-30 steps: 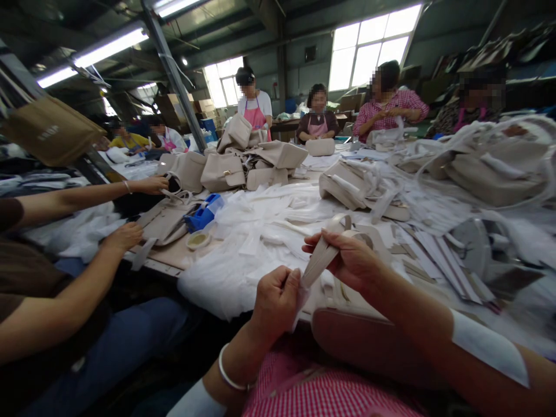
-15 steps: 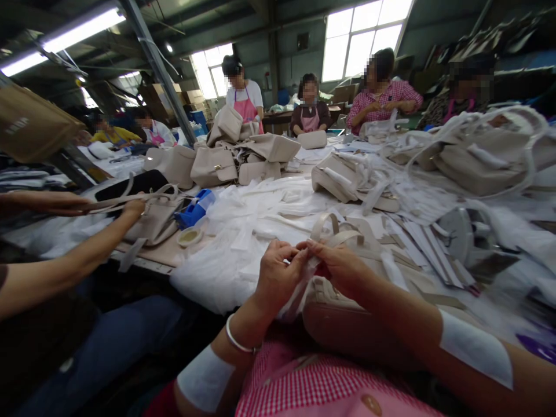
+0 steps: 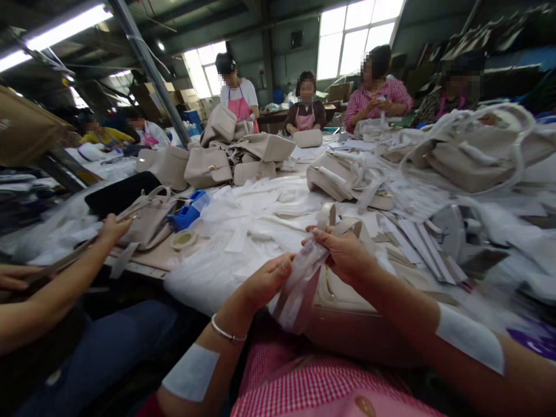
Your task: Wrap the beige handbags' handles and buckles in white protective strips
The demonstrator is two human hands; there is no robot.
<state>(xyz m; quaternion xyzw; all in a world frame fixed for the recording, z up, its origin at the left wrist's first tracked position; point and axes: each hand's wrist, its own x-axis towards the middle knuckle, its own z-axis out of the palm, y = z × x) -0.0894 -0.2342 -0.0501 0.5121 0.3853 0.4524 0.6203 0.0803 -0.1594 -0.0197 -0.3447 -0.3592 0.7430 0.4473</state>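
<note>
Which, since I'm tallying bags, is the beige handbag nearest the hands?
The handbag on the lap, under the right hand; the rest lie farther off on the table.

Daylight floods in from the far windows, blown out to white, and a ceiling tube glares at the far left. The pale table is bright and evenly lit; the near left beneath it sinks into shadow. The right hand and the wrapped strap it grips look fairly sharp, while the left and right edges smear and bend.
</note>
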